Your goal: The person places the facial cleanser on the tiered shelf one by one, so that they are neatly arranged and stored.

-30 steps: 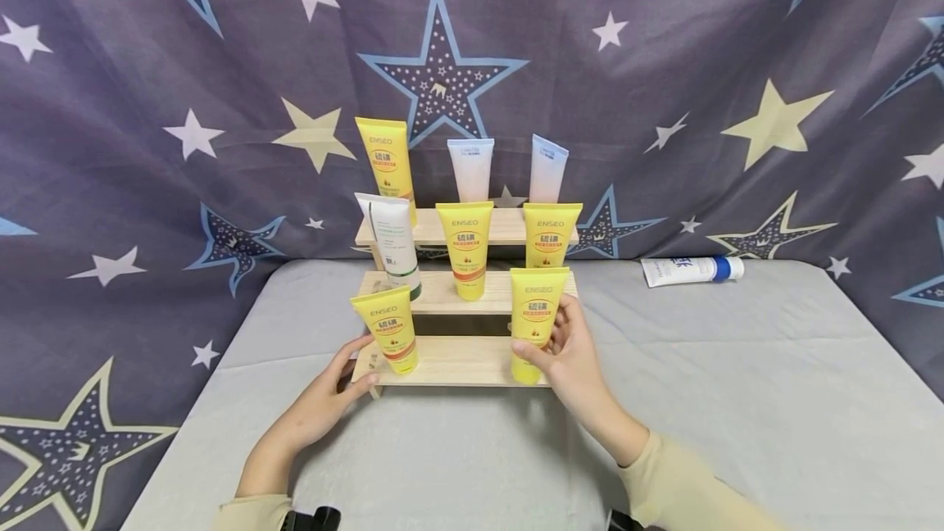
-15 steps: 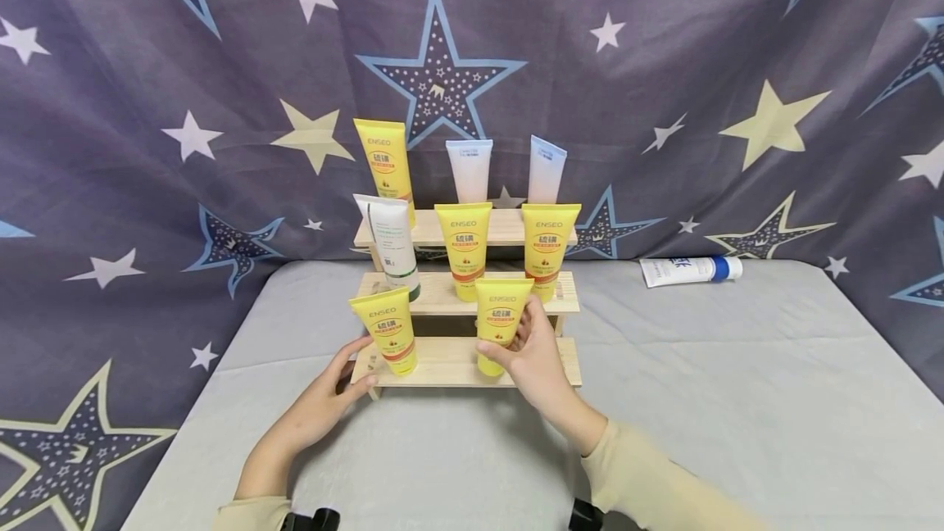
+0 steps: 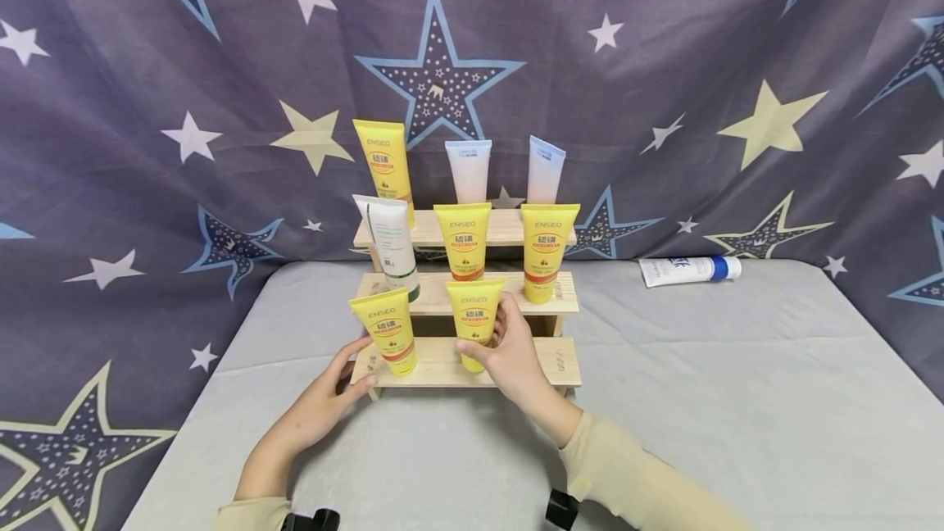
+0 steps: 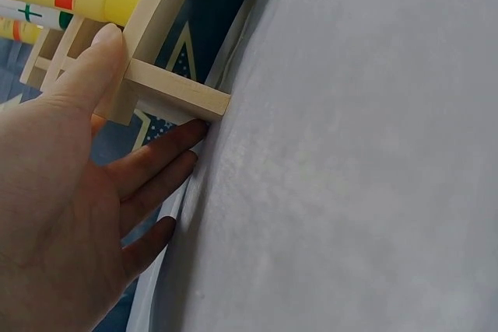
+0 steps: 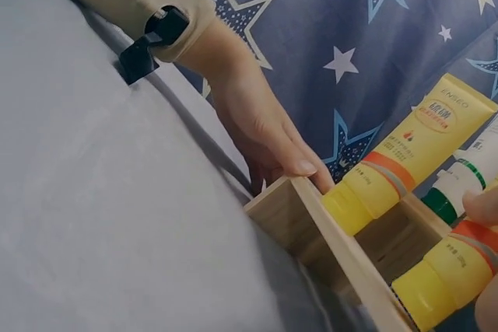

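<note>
A yellow squeeze tube (image 3: 474, 310) stands cap-down at the middle of the lowest shelf, gripped between the thumb and fingers of my right hand (image 3: 512, 359). Whether its cap (image 5: 424, 293) bears on the wood is unclear. My left hand (image 3: 317, 404) touches the left end of the three-tier wooden rack (image 3: 542, 363). In the left wrist view its thumb (image 4: 97, 60) lies against the shelf board, and the other visible fingers reach out fairly straight below. Another yellow tube (image 3: 389, 334), tilted a little, stands on the lowest shelf beside that hand.
The middle shelf carries a white tube (image 3: 391, 240) and two yellow tubes, one at the right (image 3: 547, 252). On top stand a yellow tube (image 3: 385, 162) and two pale pink-blue tubes. A white tube with a blue cap (image 3: 689, 270) lies on the grey cloth by the starry curtain (image 3: 590, 105).
My right hand has moved the yellow tube left along the lowest shelf, from the right end to the middle. My left hand has stayed at the rack's left end.
</note>
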`<state>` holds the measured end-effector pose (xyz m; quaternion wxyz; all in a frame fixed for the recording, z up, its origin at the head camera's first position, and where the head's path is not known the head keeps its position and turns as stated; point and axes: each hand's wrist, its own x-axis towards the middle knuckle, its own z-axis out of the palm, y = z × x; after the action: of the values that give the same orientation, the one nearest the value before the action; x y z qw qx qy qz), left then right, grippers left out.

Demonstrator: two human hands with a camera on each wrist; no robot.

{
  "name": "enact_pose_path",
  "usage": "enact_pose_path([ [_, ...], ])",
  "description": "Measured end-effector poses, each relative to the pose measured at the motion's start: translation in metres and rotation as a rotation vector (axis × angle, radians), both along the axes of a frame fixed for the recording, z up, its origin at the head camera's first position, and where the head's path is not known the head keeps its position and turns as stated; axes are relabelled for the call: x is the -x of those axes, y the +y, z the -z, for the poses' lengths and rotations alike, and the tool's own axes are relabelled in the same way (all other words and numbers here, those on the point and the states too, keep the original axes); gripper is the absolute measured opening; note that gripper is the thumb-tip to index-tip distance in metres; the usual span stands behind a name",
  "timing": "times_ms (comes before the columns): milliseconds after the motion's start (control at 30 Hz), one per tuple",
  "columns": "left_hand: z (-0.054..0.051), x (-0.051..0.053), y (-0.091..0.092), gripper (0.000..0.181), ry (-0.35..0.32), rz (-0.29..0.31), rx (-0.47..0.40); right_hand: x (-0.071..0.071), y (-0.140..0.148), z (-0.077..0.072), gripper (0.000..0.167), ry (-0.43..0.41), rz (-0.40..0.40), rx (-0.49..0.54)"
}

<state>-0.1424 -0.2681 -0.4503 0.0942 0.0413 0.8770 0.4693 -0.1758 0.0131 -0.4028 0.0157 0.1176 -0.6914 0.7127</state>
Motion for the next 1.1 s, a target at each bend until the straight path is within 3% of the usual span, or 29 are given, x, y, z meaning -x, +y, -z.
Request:
enact_pose_path([
  [567, 0.000, -0.001, -0.001, 0.062, 0.002, 0.003, 0.015, -0.004, 0.001, 0.008, 0.057, 0.011, -0.056, -0.029],
  [867, 0.000, 0.000, 0.000, 0.062, 0.001, 0.011, 0.005, -0.007, 0.016, 0.007, 0.059, 0.035, -0.102, -0.074],
  [1100, 0.000, -0.001, 0.000, 0.062, -0.002, 0.002, 0.012, -0.012, 0.044, 0.002, 0.053, 0.153, -0.121, -0.034],
])
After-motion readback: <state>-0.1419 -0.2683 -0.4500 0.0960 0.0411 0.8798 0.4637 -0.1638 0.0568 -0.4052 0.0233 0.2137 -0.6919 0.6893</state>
